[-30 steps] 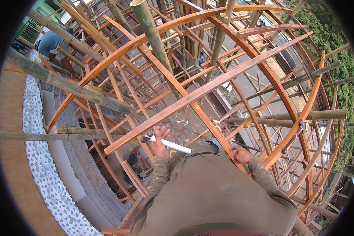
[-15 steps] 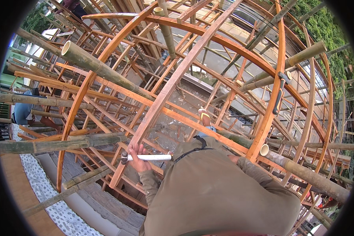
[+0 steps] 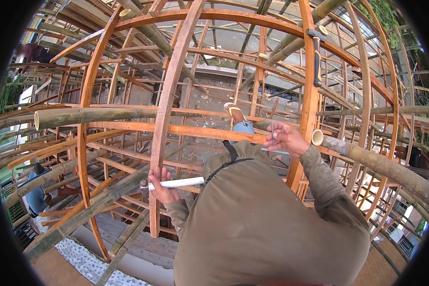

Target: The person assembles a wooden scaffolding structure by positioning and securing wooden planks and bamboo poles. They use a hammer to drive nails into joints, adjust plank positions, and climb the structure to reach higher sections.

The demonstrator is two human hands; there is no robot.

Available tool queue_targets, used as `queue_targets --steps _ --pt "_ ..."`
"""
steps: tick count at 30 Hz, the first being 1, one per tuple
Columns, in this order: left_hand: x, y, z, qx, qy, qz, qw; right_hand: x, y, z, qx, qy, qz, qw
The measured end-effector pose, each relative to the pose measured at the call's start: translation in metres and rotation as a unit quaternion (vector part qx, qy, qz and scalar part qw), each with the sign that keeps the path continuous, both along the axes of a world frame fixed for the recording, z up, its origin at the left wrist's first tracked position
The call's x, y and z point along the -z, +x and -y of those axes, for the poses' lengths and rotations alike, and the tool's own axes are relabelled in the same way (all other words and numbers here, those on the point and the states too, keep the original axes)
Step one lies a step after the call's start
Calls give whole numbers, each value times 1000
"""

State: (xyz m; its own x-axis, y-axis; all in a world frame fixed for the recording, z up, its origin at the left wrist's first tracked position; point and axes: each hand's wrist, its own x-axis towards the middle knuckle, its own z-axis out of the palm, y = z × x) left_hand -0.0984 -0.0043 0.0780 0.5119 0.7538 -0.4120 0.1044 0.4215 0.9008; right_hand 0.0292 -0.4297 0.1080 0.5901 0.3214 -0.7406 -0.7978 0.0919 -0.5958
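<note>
Blue shirt on a co-worker (image 3: 35, 193) is about the first thing noticed at far left, with a dark-topped person (image 3: 31, 53) farther up. Next over, a hollow-ended bamboo pole (image 3: 57, 118) is crossed with a curved timber rib (image 3: 83, 155), and down low a pebbled strip (image 3: 88, 260) can be made out. Framing looks well along tbh, plenty of ribs and crosspieces already up.

Then comes the white-handled hammer (image 3: 186, 182), held near its head by the left grip (image 3: 163, 186), fingers and thumb wrapped round the handle. Right behind it, a straight reddish plank (image 3: 169, 90) is laid across a horizontal timber (image 3: 200, 130); whether it's been fastened there can't be told.

Past a foot in a yellow-strapped sandal (image 3: 236, 113), what looks like a long nail (image 3: 272, 129) is pinched between thumb and fingertips of the right grip (image 3: 288, 138). It hasn't been driven into anything, so that part's left undone.

Clutter-wise, an orange-and-black-handled hammer (image 3: 317, 62) is rested against a curved upright (image 3: 310, 109). Elbow room seems tight: the right grip is hemmed in by that upright and a thick bamboo pole (image 3: 381, 159), its end just beside the wrist.
</note>
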Motion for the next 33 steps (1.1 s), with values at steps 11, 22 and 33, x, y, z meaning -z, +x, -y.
queue_targets --steps 11,22,33 --pt "1 14 11 11 -5 7 1000 64 -47 25 -483 -231 -19 845" --pt "16 9 10 -11 -31 12 999 155 -110 40 -477 -265 76 835" --pt "23 18 18 -13 -58 21 998 200 -126 79 -404 -212 -56 888"
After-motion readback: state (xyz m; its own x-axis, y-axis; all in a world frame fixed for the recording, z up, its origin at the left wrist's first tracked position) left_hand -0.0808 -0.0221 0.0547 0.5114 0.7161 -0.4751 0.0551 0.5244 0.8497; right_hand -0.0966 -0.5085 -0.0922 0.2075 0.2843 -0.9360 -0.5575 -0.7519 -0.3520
